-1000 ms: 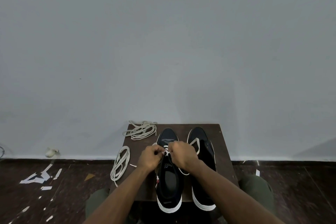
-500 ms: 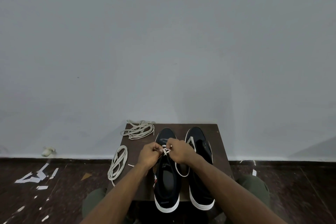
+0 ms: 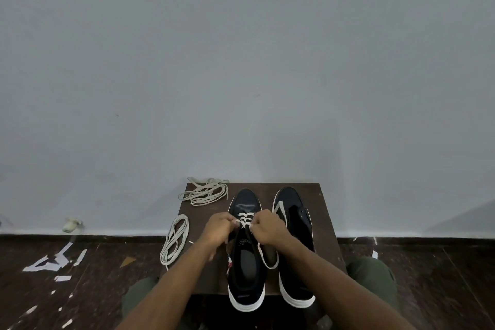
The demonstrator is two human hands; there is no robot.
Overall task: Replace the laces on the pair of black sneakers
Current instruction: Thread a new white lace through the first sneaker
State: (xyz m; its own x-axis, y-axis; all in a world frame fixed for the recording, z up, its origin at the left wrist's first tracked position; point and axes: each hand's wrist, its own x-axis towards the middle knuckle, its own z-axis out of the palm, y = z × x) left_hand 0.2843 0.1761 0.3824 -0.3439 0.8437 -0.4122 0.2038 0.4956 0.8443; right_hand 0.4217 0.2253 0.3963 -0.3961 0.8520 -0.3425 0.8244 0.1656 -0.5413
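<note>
Two black sneakers with white soles stand side by side on a small dark brown table (image 3: 325, 225). The left sneaker (image 3: 246, 270) carries a white lace (image 3: 245, 218) crossed through its front eyelets. My left hand (image 3: 218, 229) pinches the lace at the shoe's left side. My right hand (image 3: 266, 228) pinches it at the right side, and a loop of lace hangs below that hand. The right sneaker (image 3: 294, 257) has no lace across its eyelets. A coiled pale lace (image 3: 175, 238) lies at the table's left edge, and a loose bundle of laces (image 3: 205, 191) sits at the back left corner.
The table stands against a plain grey wall (image 3: 241, 61). Dark floor (image 3: 428, 276) surrounds it, with white paper scraps (image 3: 53, 262) scattered at the left and a small pale object (image 3: 71, 224) by the wall. My knees in green trousers (image 3: 372, 276) flank the table.
My hands have drawn slightly apart, baring the crossed lace rows between them. The view has shifted a little.
</note>
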